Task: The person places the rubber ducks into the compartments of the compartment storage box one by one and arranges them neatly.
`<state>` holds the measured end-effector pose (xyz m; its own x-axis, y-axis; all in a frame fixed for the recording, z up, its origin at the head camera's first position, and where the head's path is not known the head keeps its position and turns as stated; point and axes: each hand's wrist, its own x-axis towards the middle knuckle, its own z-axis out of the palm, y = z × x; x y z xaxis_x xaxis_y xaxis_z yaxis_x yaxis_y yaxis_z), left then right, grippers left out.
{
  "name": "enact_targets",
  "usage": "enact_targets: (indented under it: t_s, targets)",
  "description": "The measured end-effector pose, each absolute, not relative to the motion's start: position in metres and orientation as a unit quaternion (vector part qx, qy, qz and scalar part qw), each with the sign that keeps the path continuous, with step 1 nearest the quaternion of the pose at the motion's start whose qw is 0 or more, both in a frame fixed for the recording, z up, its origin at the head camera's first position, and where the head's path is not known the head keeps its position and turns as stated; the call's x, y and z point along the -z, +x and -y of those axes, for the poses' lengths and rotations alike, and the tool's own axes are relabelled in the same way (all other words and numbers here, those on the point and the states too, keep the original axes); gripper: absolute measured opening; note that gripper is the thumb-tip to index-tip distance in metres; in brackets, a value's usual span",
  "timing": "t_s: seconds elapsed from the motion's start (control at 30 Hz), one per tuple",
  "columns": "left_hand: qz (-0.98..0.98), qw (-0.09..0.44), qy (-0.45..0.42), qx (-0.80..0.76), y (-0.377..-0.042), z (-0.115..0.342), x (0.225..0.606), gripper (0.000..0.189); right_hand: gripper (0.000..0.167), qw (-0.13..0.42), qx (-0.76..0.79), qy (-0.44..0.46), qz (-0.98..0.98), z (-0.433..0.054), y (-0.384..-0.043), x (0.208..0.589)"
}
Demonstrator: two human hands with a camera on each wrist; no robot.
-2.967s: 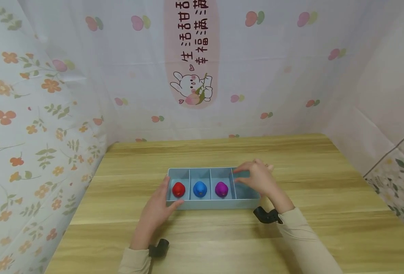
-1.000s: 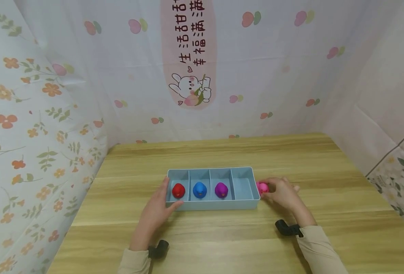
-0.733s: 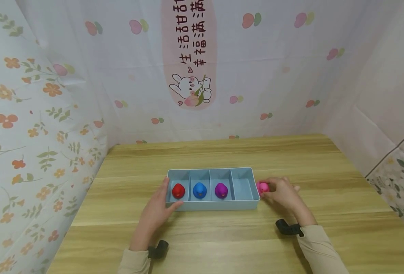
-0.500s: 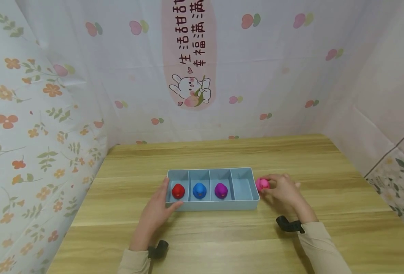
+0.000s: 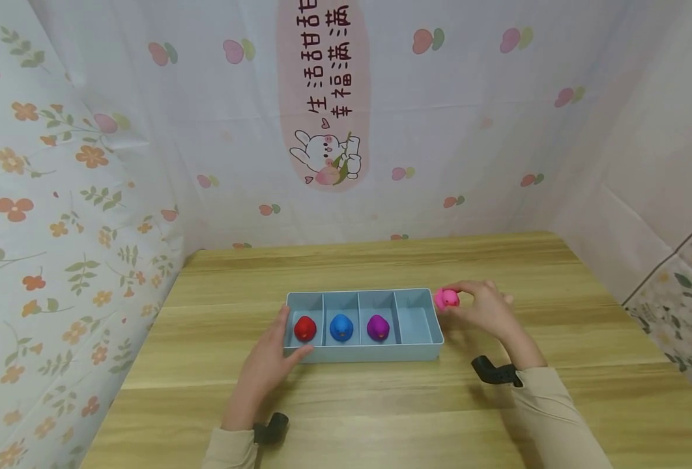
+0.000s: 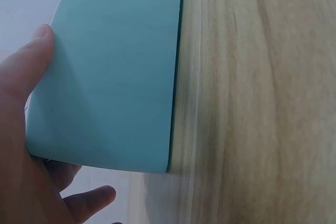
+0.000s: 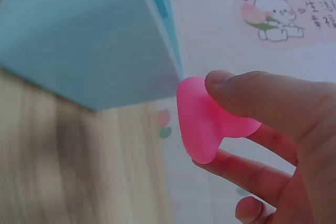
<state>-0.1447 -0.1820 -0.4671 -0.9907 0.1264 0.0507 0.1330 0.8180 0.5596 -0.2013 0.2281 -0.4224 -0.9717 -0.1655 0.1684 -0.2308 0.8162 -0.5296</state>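
Observation:
My left hand point(image 5: 266, 357) holds the left end of a light blue divided box point(image 5: 375, 354), thumb at the front wall and fingers along the end. In the left wrist view, the thumb lies at the rim of the box wall point(image 6: 115, 77). A red rubber duck point(image 5: 305, 329), a blue one point(image 5: 341, 327) and a purple one point(image 5: 378, 327) sit in separate compartments. The rightmost compartment point(image 5: 416, 319) holds nothing. My right hand point(image 5: 487, 309) pinches a pink rubber duck point(image 7: 199, 124) between thumb and fingers, raised beside the box's right end.
The box stands on a wood-grain table point(image 5: 358, 404). Behind it hangs a pale printed cloth point(image 5: 475, 130) with a rabbit picture, and a floral cloth point(image 5: 76, 260) lines the left side. Each wrist carries a black mount point(image 5: 495, 372).
My right hand came out of the rightmost compartment, took hold of the pink duck on the table beyond the box's right end, and has lifted it. The left hand has stayed at the box.

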Motion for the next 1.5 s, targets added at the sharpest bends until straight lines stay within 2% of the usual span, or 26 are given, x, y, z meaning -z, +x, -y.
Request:
enact_targets:
  t_s: [0.43, 0.9, 1.23, 1.5]
  targets:
    - [0.954, -0.004, -0.059, 0.295, -0.144, 0.181, 0.466, 0.099, 0.035, 0.04, -0.298, 0.143, 0.943, -0.201, -0.202, 0.416]
    - [0.953, -0.005, -0.063, 0.296, -0.145, 0.181, 0.467, 0.099, 0.037, 0.068, -0.24, 0.208, 0.946, -0.18, -0.203, 0.445]
    - [0.952, -0.01, -0.061, 0.298, -0.146, 0.181, 0.468, 0.099, 0.034, 0.068, -0.19, 0.211, 0.956, -0.173, -0.205, 0.451]
    - [0.951, -0.012, -0.062, 0.302, -0.146, 0.182, 0.468, 0.099, 0.033, 0.047, -0.152, 0.203, 0.966, -0.167, -0.206, 0.45]
